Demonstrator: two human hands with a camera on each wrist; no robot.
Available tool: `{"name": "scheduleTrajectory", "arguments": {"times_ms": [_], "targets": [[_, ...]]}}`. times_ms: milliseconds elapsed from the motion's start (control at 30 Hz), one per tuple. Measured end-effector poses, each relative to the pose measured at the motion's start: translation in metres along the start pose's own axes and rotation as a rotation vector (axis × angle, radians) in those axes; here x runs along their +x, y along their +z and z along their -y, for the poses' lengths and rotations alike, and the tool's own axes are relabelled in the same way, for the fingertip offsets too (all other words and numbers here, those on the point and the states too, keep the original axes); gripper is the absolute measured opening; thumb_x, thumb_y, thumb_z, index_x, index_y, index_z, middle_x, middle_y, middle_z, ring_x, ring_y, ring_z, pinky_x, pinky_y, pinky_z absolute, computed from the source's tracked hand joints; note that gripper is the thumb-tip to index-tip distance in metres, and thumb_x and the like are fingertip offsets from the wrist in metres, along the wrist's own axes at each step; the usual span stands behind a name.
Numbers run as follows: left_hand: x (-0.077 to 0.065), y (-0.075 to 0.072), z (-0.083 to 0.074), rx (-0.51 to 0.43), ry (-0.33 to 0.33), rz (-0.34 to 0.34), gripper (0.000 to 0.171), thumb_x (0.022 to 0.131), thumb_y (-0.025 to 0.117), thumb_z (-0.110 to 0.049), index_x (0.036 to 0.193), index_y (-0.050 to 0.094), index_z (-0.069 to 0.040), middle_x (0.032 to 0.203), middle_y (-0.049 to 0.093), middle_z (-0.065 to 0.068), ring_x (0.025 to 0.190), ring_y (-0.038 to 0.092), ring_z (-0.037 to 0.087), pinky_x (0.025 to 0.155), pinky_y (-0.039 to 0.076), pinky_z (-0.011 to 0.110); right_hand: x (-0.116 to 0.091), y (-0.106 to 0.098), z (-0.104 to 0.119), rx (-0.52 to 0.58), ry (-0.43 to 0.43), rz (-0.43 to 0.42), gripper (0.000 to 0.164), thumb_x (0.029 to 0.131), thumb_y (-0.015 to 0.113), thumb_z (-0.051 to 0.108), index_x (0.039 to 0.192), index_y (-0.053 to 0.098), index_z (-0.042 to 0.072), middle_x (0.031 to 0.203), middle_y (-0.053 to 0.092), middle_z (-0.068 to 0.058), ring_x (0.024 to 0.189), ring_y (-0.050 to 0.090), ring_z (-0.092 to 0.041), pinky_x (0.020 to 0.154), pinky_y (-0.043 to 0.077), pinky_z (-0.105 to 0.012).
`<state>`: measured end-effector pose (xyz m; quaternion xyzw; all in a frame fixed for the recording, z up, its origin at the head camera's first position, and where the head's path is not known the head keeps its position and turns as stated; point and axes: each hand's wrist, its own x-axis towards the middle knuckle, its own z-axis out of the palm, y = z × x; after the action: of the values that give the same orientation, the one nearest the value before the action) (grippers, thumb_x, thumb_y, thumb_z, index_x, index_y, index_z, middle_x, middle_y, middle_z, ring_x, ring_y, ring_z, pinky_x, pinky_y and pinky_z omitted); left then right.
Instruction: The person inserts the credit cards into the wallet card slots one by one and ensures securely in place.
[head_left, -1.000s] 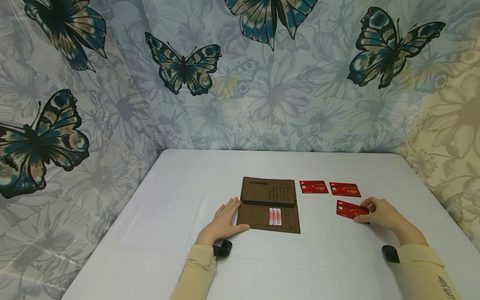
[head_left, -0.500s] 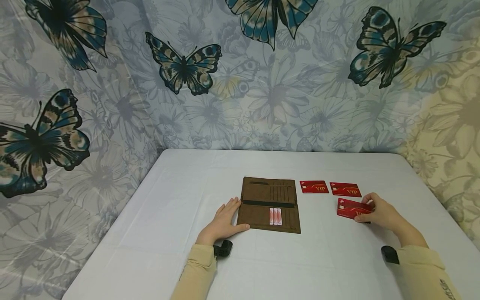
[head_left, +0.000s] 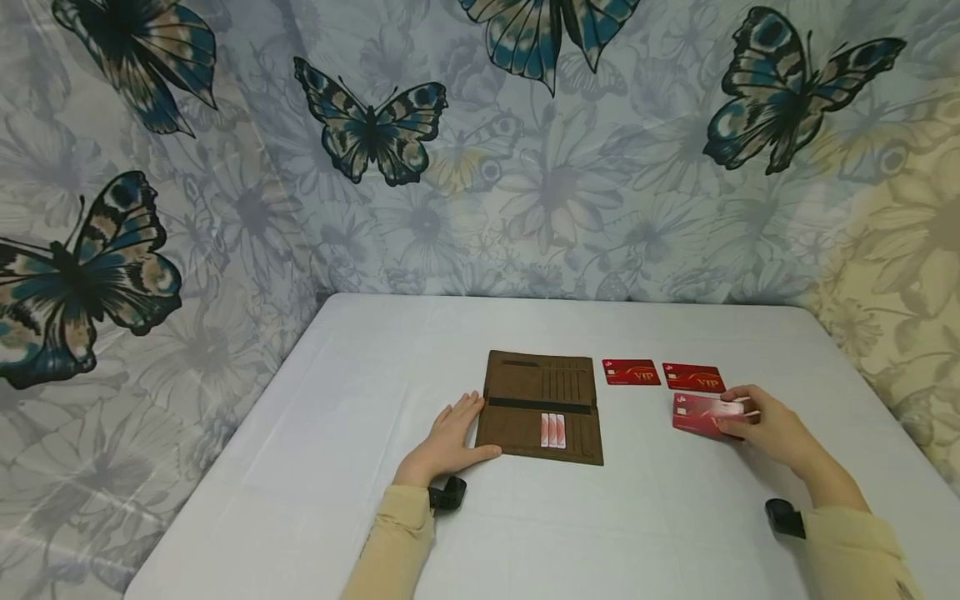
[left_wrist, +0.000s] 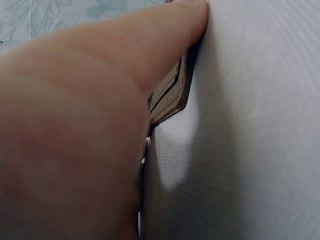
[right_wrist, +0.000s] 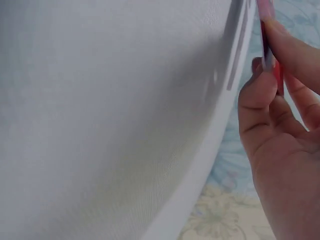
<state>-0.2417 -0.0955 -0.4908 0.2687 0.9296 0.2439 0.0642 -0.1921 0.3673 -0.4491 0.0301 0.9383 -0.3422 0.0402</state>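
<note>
The left hand stays resting straight-fingered at the left edge of the unfolded brown wallet, gripping nothing, its thumb over the near left corner. Toward the right edge of the desk, the right hand pinches a red card, now tilted into the light and apparently raised, so it seems free to be carried. Pink-and-white strips show in the wallet's near half. Toward the desk's far right corner, two red VIP cards lie beyond the pinched one, whose right end fingers hide.
</note>
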Motion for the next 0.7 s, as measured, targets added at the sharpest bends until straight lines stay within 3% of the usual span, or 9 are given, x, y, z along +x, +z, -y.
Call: {"name": "scheduleTrajectory", "arguments": {"times_ms": [233,433,700], "targets": [[0.001,-0.002,-0.001,-0.005,0.004,0.001,0.088,0.075,0.050,-0.060,0.138,0.018,-0.008,0.143,0.011,0.003,0.129,0.005,0.014,0.103,0.001,0.035,-0.009,0.001,0.012,0.044,-0.063,-0.045,0.055,0.085,0.054,0.034,0.122,0.038,-0.003,0.101,0.041,-0.021,0.093,0.046,-0.042,0.066,0.046,-0.038],[0.002,-0.003,-0.001,-0.002,0.003,0.006,0.089,0.074,0.050,-0.061,0.138,0.018,-0.007,0.143,0.010,0.004,0.129,0.004,0.014,0.103,0.001,0.036,-0.012,0.001,0.023,0.053,-0.111,-0.073,0.052,0.083,0.056,0.032,0.120,0.042,-0.002,0.100,0.044,-0.018,0.092,0.048,-0.040,0.065,0.047,-0.035],[0.000,-0.002,-0.002,0.002,-0.013,0.009,0.088,0.074,0.050,-0.061,0.138,0.018,-0.009,0.143,0.011,0.002,0.129,0.005,0.014,0.103,0.001,0.034,-0.014,0.010,0.037,0.146,-0.152,-0.068,0.047,0.081,0.061,0.027,0.115,0.048,-0.002,0.099,0.047,-0.016,0.079,0.051,-0.010,0.059,0.045,-0.022]]}}
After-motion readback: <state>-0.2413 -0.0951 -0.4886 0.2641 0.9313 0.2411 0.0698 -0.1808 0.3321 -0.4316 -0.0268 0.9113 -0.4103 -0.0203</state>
